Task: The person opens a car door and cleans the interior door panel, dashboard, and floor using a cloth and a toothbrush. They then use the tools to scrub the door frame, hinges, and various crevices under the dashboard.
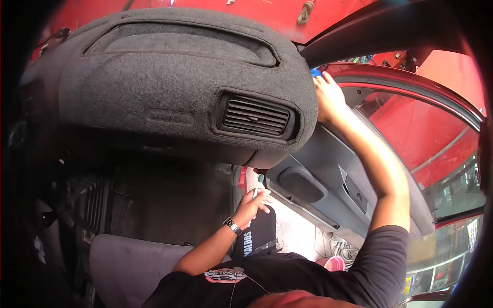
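Note:
A light-coloured toothbrush (256,190) with a dark greenish head points upward from my left hand (249,207). That hand is closed on its handle, with some fingers partly extended, and a metal watch (232,225) is on the wrist. My right hand (330,96) reaches forward past the right end of the fuzzy grey dashboard (144,92). A bit of blue cloth (316,73) shows at its fingertips, and most of the cloth is hidden. The dashboard's air vent (257,117) lies left of my right hand.
On the right stands an open car door (328,154) with its speaker (303,185) and window glass. A dark windshield pillar (380,31) slants above my right hand. The grey seat (128,262) is at lower left. Outside are a coiled hose (341,249) and a pink bucket (335,263).

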